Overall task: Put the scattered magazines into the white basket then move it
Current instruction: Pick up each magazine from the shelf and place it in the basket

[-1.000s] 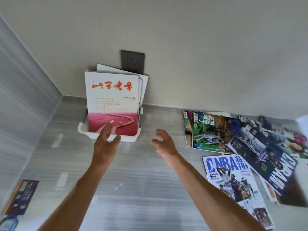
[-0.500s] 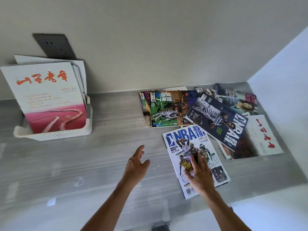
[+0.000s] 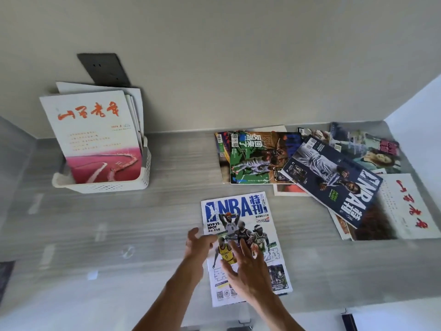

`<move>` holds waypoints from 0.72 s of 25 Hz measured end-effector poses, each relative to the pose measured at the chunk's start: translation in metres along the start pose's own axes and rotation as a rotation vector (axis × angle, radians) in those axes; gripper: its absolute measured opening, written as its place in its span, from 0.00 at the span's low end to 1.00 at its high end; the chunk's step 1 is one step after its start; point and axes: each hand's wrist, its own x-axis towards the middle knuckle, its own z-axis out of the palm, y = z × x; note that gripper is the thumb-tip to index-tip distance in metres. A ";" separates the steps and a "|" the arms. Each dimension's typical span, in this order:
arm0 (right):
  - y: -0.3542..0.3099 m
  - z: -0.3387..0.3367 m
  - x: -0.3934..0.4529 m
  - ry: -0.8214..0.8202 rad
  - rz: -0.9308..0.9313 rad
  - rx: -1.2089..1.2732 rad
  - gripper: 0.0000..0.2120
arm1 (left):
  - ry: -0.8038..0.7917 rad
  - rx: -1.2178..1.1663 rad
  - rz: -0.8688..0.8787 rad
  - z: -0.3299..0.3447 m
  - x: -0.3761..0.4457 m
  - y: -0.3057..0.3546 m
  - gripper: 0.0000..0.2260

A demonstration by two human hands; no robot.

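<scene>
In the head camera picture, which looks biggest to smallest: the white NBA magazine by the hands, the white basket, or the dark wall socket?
1. White NBA magazine, though it lies nearest the camera.
2. White basket.
3. Dark wall socket.

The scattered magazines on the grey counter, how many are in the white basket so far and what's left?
Done: a few magazines stand in the white perforated plastic basket, exact count unclear. In hand: the left hand and right hand are on the white NBA magazine. Left: the overlapping pile of magazines at right, then moving the basket.
</scene>
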 end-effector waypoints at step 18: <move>0.013 -0.014 0.004 -0.013 -0.078 0.034 0.28 | 0.058 0.007 0.099 0.001 -0.004 0.001 0.18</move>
